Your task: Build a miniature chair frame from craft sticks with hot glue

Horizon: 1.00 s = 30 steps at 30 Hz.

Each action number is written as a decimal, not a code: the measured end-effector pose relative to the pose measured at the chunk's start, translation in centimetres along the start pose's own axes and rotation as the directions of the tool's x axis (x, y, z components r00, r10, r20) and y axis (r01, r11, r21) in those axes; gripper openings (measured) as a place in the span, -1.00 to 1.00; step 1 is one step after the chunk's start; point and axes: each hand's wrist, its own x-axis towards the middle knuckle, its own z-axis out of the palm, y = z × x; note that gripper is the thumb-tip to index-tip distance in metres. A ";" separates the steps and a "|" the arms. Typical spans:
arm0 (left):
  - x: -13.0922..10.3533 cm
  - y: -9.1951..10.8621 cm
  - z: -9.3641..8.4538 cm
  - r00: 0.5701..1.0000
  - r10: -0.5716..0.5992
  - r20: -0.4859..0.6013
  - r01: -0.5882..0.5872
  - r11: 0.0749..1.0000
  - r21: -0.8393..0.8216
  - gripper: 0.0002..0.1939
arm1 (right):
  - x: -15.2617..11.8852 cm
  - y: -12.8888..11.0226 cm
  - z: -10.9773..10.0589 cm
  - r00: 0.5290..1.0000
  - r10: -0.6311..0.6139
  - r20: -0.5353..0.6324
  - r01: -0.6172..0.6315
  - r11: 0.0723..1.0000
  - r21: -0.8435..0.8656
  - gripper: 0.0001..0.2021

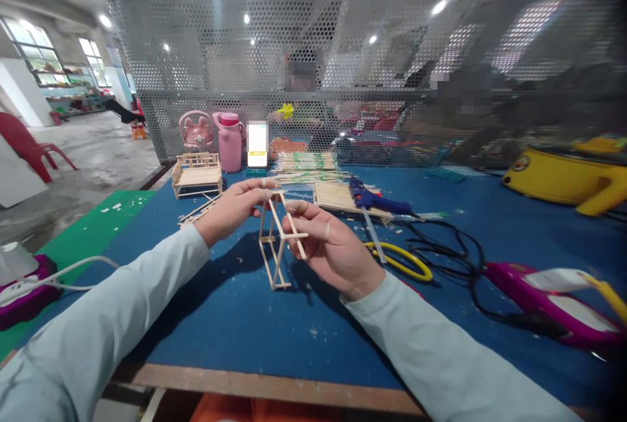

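A small open frame of thin wooden sticks (279, 264) is held upright over the middle of the blue table, between my two hands. My left hand (234, 209) is closed, with thumb and fingers pinching the frame's top end. At the frame's right side, my right hand (334, 247) grips its sticks between thumb and fingers. Tape is wrapped on some fingers. Behind my right hand lies a blue glue gun (379, 201), beside a flat panel of wooden sticks (334, 196). A miniature wooden bench (198, 176) stands beyond my left hand, with loose sticks (198, 211) near it.
Wrapped stick bundles (307, 161), a lit phone (257, 144) and a pink bottle (230, 144) line the back, before a perforated metal screen (196, 49). Black cables, a yellow ring (409, 270), a purple power strip (548, 301) and a yellow bag (548, 177) occupy the right.
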 end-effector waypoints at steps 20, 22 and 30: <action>-4.8 -0.7 -0.3 0.940 0.282 -0.192 -0.307 0.944 -0.119 -0.51 | 0.0 -5.3 -0.2 0.716 -0.510 0.478 0.490 -0.121 -0.863 -0.87; -5.0 -1.1 0.0 0.940 0.283 -0.189 -0.307 0.945 -0.113 -0.51 | 0.4 -4.2 -0.5 0.667 -0.516 0.538 0.497 -0.230 -0.837 -0.85; -5.1 -1.6 0.4 0.938 0.278 -0.209 -0.314 0.935 -0.163 -0.50 | 1.2 -1.8 -1.0 0.612 -0.478 0.630 0.487 -0.400 -0.777 -0.82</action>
